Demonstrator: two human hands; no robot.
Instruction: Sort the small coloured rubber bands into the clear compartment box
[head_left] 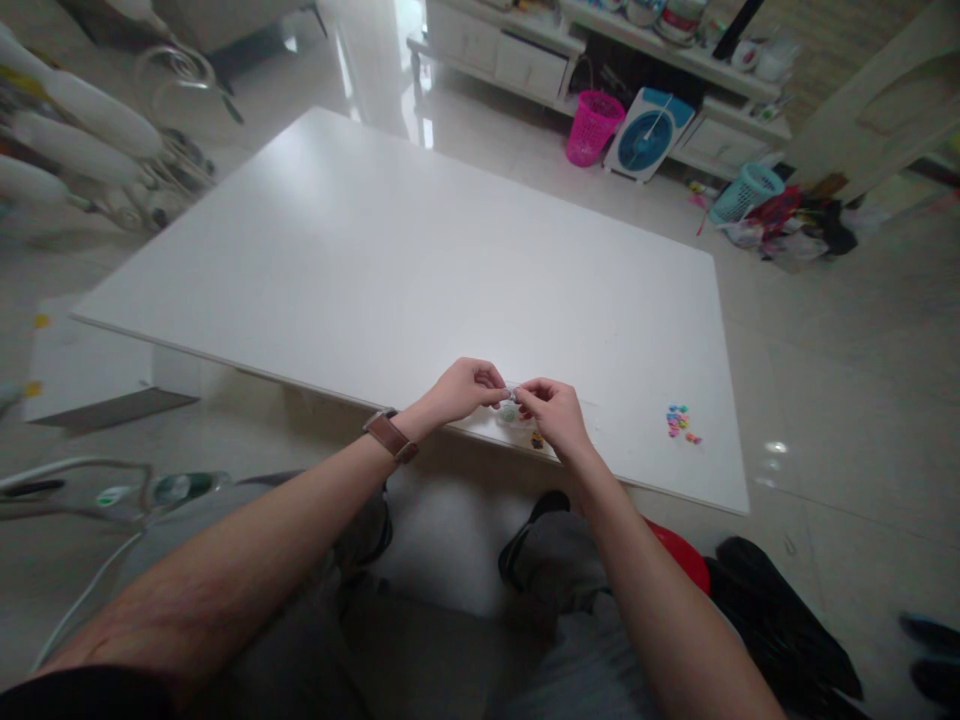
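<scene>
Over the near edge of the white table, my left hand and my right hand meet with fingertips pinched. Between them is a tiny whitish piece, too small to name; both hands seem to grip it. Just below the fingers lies a small pale green item, partly hidden by my right hand. A small dark and orange object sits by the table edge under my right hand. Off to the right is a cluster of small colourful pieces.
Beyond the table stand a pink basket, a blue and white fan and a light blue basket. A white cabinet runs along the back. Below my right arm is something red, beside a black bag-like heap.
</scene>
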